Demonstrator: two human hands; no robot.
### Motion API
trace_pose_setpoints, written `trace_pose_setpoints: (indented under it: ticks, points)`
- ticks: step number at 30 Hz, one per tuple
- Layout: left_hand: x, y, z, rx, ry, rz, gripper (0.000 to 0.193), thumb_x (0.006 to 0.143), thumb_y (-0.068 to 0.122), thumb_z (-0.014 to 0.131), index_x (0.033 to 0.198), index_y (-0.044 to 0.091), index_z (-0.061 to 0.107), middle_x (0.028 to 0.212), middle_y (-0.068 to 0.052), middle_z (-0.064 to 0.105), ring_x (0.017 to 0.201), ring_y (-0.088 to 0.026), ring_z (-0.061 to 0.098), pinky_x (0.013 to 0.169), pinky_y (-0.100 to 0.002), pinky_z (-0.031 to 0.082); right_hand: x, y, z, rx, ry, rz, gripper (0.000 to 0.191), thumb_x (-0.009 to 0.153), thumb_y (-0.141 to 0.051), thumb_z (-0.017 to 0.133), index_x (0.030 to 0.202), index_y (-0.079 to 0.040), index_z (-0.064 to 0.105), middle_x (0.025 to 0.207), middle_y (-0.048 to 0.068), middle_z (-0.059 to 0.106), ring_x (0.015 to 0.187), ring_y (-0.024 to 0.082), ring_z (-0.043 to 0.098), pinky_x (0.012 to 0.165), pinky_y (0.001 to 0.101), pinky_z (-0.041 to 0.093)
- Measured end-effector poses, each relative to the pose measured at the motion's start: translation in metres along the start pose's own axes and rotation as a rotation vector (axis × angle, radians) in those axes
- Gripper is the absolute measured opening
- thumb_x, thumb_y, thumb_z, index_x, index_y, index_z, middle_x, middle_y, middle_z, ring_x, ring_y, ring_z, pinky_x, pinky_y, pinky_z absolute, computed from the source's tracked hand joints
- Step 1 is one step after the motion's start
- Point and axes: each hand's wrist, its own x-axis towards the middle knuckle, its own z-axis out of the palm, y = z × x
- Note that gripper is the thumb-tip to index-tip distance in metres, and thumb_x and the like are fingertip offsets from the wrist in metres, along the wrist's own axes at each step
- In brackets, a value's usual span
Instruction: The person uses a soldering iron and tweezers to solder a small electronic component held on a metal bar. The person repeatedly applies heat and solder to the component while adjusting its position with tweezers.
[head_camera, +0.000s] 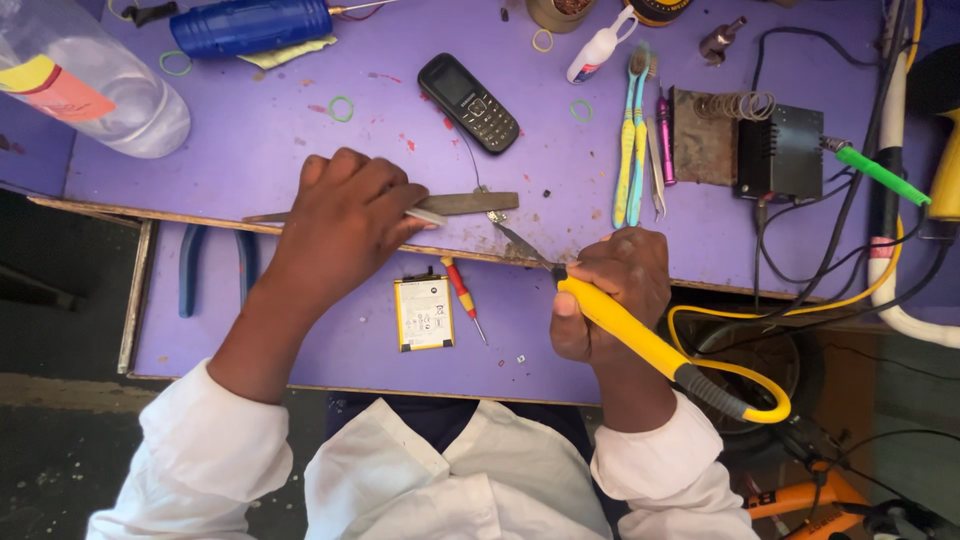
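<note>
Gripping the yellow soldering iron (640, 335) in your right hand (610, 295), your left hand (345, 225) clamps a metal file (470, 203) just above the battery (423, 313)

Bright, even daylight across the purple counter (300, 140), no harsh glare. Soft, short shadows just below the mobile phone (468, 89) and the toothbrushes (633, 135) right of it. Sharp around the phone; dim and murky at the floor far below-left. Slight wide-angle stretch toward the clear bottle (85, 75) at far left.

A black mobile phone (468, 102), two toothbrushes (632, 135), a flat battery (423, 313) and a red screwdriver (463, 292) lie on the purple table (260, 150).
</note>
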Motion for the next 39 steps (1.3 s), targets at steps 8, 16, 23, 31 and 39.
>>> trace_pose_setpoints:
  ticks: [8, 16, 23, 31, 39]
  points:
    - [0.007, 0.021, -0.002, -0.667, 0.226, -0.171, 0.017, 0.112, 0.015, 0.057, 0.126, 0.006, 0.06, 0.117, -0.009, 0.061, 0.107, -0.02, 0.058, 0.098, -0.035, 0.049, 0.001, 0.0, 0.004, 0.003, 0.026, -0.004, 0.028, 0.105, -0.035, 0.057, 0.101, -0.008, 0.053, 0.08, 0.007, 0.058, 0.074, 0.026, 0.054, 0.081, 0.0426, 0.046]
    - [-0.002, 0.04, 0.028, -1.222, 0.245, -0.214, 0.013, 0.116, 0.004, 0.046, 0.125, 0.004, 0.037, 0.138, -0.023, 0.066, 0.135, -0.025, 0.064, 0.118, -0.038, 0.05, -0.002, 0.0, 0.002, -0.013, 0.012, 0.019, 0.03, 0.106, -0.037, 0.056, 0.103, -0.008, 0.053, 0.083, 0.007, 0.059, 0.079, 0.027, 0.055, 0.084, 0.0423, 0.048]
    - [-0.031, 0.049, 0.056, -0.787, 0.192, -0.222, 0.021, 0.107, 0.003, 0.057, 0.117, 0.004, 0.039, 0.139, -0.018, 0.067, 0.135, -0.031, 0.063, 0.108, -0.039, 0.054, -0.007, 0.002, 0.005, 0.02, 0.012, 0.05, 0.029, 0.106, -0.036, 0.058, 0.103, -0.008, 0.054, 0.08, 0.006, 0.06, 0.078, 0.025, 0.054, 0.081, 0.0392, 0.048]
    - [-0.027, 0.039, 0.053, -0.608, 0.283, -0.007, 0.027, 0.106, 0.009, 0.062, 0.119, 0.01, 0.038, 0.133, -0.01, 0.07, 0.127, -0.029, 0.069, 0.123, -0.052, 0.041, -0.009, 0.0, 0.005, 0.028, 0.029, 0.053, 0.028, 0.106, -0.036, 0.058, 0.104, -0.009, 0.053, 0.079, 0.005, 0.06, 0.077, 0.024, 0.054, 0.079, 0.0372, 0.048]
    - [-0.023, 0.031, 0.057, -0.578, 0.255, -0.039, 0.029, 0.106, 0.009, 0.063, 0.119, 0.01, 0.037, 0.123, -0.008, 0.075, 0.111, -0.027, 0.075, 0.123, -0.053, 0.041, -0.012, 0.001, 0.005, 0.041, 0.027, 0.076, 0.029, 0.106, -0.036, 0.059, 0.104, -0.008, 0.053, 0.08, 0.005, 0.06, 0.079, 0.024, 0.054, 0.079, 0.0364, 0.048]
